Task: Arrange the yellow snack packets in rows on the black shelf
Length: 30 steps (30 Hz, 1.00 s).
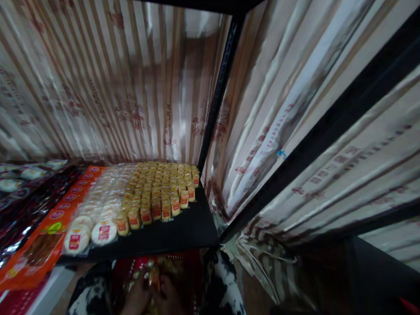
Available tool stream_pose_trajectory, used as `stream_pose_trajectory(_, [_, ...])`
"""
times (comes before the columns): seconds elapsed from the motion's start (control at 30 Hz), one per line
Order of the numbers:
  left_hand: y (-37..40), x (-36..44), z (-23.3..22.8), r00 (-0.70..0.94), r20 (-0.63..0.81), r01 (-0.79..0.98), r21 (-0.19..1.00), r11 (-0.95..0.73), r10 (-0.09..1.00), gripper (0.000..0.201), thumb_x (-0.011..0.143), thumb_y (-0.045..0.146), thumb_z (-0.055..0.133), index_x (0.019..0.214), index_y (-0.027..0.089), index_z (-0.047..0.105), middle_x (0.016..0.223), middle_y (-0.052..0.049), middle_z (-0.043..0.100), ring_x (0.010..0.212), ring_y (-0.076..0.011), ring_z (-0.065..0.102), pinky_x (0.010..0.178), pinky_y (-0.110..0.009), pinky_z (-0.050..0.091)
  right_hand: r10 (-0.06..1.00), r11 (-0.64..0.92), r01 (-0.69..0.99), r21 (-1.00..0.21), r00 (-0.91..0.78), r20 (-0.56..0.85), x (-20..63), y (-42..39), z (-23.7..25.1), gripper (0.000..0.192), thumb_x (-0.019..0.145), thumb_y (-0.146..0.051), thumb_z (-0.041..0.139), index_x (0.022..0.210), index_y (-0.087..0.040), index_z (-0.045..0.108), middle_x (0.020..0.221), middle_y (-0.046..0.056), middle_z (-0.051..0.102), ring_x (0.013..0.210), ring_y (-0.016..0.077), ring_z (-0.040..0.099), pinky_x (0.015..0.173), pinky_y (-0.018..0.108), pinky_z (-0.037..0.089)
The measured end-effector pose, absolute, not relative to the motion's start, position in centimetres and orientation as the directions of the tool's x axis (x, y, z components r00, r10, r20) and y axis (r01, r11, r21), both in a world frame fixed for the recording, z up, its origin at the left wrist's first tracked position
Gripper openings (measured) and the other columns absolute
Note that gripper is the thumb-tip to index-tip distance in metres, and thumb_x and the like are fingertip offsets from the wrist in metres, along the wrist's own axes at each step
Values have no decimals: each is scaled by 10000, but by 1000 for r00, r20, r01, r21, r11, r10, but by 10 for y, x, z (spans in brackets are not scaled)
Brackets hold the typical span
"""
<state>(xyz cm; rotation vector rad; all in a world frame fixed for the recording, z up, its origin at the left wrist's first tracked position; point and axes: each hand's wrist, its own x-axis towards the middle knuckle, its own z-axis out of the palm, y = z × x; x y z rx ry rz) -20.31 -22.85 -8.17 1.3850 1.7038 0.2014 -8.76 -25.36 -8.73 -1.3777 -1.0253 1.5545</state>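
Orange packets: at 8 o'clock, flat along the shelf's left part, beside dark glossy packs.
Round white cakes: just right of the orange packets, in rows running back.
Small yellow packets: centre, packed in tight rows on the black shelf, reaching the back corner.
Left hand: at 6 o'clock, below the shelf edge, fingers curled down among small gold-wrapped pieces in a red crate; what it grips, I cannot tell.
Right hand: touching the left, likewise curled over the pieces; grip unclear.
Striped curtain: from 12 to 3 o'clock, behind black frame bars.
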Motion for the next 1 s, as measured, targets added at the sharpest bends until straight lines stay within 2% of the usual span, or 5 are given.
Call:
stream_pose_trajectory(0.27, [-230, -198, -33, 40, -469, 400, 817, 416, 882, 392, 634, 564, 582, 663, 174, 553, 640, 3, 589, 686, -169, 585, 626, -242, 453, 964, -262, -86, -961, -73, -256, -61, -271, -72, 426, 595, -416, 658, 965, -209, 612, 957, 98, 680, 913, 287, 639, 833, 418, 464])
stream_pose_trajectory(0.43, [-210, -192, 3, 213, -406, 295, 894, 338, 889, 501, 565, 559, 651, 859, 157, 595, 618, 34, 542, 604, -123, 523, 589, -234, 426, 984, -131, -110, -985, -133, -116, -42, -257, -38, 388, 677, -349, 602, 1039, -210, 604, 944, 77, 687, 859, 233, 650, 784, 371, 487])
stream_pose_trajectory(0.6, [-177, -181, 39, 369, -200, 298, 951, 88, 908, 369, 661, 404, 629, 912, 135, 601, 767, -9, 612, 684, -123, 539, 640, -228, 436, 1000, -28, -78, -997, -13, -27, -25, -227, -6, 366, 703, -273, 594, 1061, -198, 607, 999, 68, 680, 894, 202, 639, 813, 352, 491])
stream_pose_trajectory(0.83, [-116, -141, 79, 378, -133, 366, 930, -16, 916, 303, 734, 241, 582, 1006, 108, 587, 766, -14, 623, 623, -100, 543, 545, -192, 434, 906, 100, 402, -910, 342, 250, -9, -176, 22, 445, 756, -253, 513, 1189, -162, 557, 1164, 115, 598, 1087, 230, 545, 980, 413, 400])
stream_pose_trajectory(1.0, [-61, -110, 99, 351, 13, 498, 844, -198, 936, 303, 762, 186, 567, 1060, 132, 593, 888, -37, 660, 716, -103, 590, 664, -199, 464, 782, 153, 605, -782, 409, 470, 2, -146, 29, 515, 804, -225, 423, 1304, -101, 424, 1353, 154, 442, 1287, 238, 352, 1064, 457, 297])
